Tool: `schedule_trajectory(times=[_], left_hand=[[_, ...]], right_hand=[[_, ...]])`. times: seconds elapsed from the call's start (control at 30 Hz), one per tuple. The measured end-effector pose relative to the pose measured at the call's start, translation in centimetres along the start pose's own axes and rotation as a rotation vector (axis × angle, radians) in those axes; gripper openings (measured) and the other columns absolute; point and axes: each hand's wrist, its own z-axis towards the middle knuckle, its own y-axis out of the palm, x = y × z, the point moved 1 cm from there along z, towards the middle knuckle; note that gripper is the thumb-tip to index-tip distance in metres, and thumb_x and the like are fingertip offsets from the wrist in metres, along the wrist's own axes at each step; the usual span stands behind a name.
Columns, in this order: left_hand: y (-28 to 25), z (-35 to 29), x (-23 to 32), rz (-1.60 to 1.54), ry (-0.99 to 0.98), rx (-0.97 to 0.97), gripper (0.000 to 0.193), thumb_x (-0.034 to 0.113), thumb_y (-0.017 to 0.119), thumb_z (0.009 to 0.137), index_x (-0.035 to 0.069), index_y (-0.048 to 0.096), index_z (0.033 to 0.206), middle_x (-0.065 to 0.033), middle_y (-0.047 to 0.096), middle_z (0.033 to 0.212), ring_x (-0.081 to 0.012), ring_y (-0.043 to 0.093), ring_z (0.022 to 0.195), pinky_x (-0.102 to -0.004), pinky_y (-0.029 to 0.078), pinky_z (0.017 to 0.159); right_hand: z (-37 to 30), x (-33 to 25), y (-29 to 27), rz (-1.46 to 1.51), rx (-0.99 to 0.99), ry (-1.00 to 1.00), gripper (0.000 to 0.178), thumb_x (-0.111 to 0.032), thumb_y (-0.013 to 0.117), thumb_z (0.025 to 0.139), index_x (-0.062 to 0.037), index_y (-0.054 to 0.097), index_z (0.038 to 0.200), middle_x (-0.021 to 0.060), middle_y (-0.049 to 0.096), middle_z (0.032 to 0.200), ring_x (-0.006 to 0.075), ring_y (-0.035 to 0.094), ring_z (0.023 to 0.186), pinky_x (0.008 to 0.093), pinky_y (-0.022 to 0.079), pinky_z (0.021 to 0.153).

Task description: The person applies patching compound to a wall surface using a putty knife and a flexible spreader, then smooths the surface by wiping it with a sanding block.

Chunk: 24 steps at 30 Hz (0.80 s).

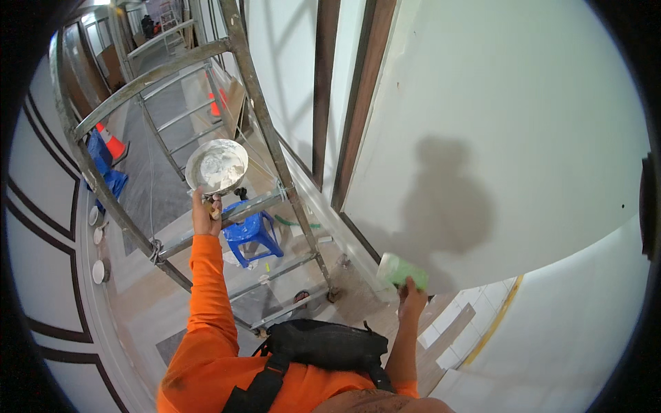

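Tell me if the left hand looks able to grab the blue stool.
Probably not: the left hand is holding the bowl, and a metal rung crosses in front of the stool.

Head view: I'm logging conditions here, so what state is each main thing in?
Bowl, held in the left hand, white paste inside
Green-and-white tool, gripped in the right hand, contact with the wall unclear
Wall, pale, a shadow across it
Metal scaffold, standing, stained
Blue stool, upright, white-marked
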Motion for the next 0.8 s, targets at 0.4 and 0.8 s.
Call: schedule_trajectory(times=[0.4, 0.8], left_hand=[[-0.9, -5.4, 4.8, 0.022, -0.121, -0.162, 0.037, 0.035, 0.059, 0.101, 0.003, 0.056, 0.120, -0.0078, 0.065, 0.102, -0.0128, 0.055, 0.069, -0.0214, 0.043, 0.049], [2.6, -6.7, 4.3, 0.193, -0.227, -0.252, 0.038, 0.032, 0.058, 0.101, -0.001, 0.058, 0.120, -0.0084, 0.066, 0.096, -0.0104, 0.054, 0.063, -0.0206, 0.041, 0.047]], right_hand=[[-2.6, -7.8, 16.1, 0.291, -0.203, -0.158, 0.042, -0.013, 0.070, 0.096, -0.0051, 0.053, 0.134, 0.0072, 0.068, 0.102, 0.0176, 0.069, 0.078, 0.0268, 0.056, 0.061], [-3.2, -5.7, 20.7, 0.162, -0.306, -0.192, 0.039, -0.004, 0.064, 0.096, -0.0039, 0.050, 0.132, 0.0137, 0.069, 0.113, 0.0284, 0.074, 0.093, 0.0314, 0.061, 0.064]])
